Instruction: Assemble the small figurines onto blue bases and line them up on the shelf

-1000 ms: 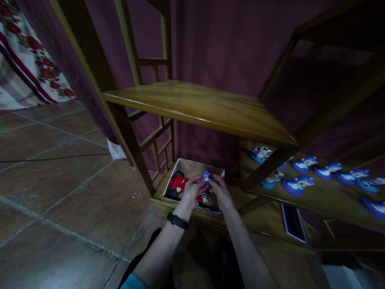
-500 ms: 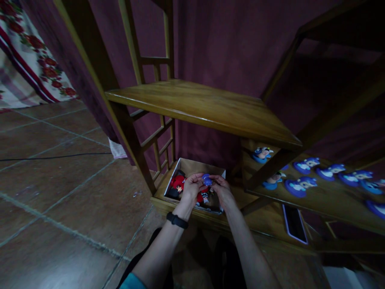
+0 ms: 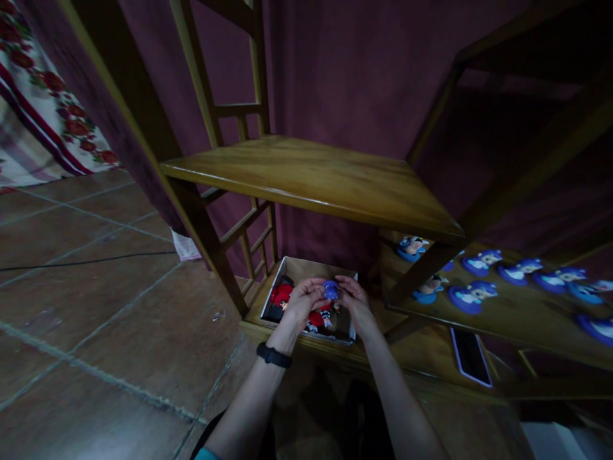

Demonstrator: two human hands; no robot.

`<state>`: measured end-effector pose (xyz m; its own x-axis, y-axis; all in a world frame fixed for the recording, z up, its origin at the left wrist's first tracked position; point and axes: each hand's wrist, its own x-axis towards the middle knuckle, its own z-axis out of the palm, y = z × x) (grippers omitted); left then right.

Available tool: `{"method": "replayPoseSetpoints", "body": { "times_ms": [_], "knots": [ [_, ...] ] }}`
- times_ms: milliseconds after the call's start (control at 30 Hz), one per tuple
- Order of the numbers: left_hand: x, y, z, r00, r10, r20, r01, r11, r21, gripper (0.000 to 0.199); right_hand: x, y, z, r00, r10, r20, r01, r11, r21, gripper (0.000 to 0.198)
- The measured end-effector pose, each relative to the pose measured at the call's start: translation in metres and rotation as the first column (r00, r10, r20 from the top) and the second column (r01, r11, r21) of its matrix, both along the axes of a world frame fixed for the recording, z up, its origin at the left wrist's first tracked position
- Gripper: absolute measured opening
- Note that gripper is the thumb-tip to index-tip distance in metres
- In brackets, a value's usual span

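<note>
Between the fingertips of my left hand (image 3: pixel 305 302) and my right hand (image 3: pixel 355 299) is a small purple-blue figurine (image 3: pixel 331 290); both hands are closed on it from either side. It is held just above a shallow cardboard box (image 3: pixel 316 265) with white edges. Red and black figurines (image 3: pixel 281 294) lie in the left part of the box, and more red, black and white ones (image 3: pixel 322 317) lie below my hands. My fingers hide part of the held figurine and some of the box's contents.
The box stands on the low wooden shelf beneath a wooden board (image 3: pixel 311 172). To the right, several blue and purple figurines (image 3: pixel 473 296) stand on another shelf. A phone-like dark rectangle (image 3: pixel 470 356) lies below them. A slanted wooden post (image 3: pixel 416 271) is near my right hand.
The view has shifted slightly. Both hands still hold the purple-blue figurine over the box, with only slight changes in finger position.
</note>
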<state>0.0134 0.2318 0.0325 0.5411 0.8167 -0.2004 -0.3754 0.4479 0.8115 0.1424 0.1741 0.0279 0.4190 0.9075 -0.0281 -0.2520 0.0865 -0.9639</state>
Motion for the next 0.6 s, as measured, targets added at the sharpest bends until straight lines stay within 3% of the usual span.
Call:
{"method": "replayPoseSetpoints", "body": {
  "times_ms": [233, 467, 600],
  "knots": [
    [-0.007, 0.009, 0.004, 0.988, -0.111, -0.11, 0.122, 0.988, 0.098, 0.029, 0.011, 0.002, 0.0, 0.975, 0.065, 0.213, -0.07, 0.997, 0.014, 0.021],
    [-0.011, 0.01, 0.008, 0.972, -0.091, -0.214, 0.137, 0.969, 0.208, 0.026, 0.013, 0.0, 0.001, 0.959, 0.137, 0.249, -0.14, 0.99, -0.007, 0.02],
    [-0.012, 0.009, 0.008, 0.971, -0.094, -0.22, 0.14, 0.969, 0.202, 0.022, 0.011, -0.002, 0.001, 0.961, 0.171, 0.218, -0.168, 0.985, -0.03, 0.02]
  ]
}}
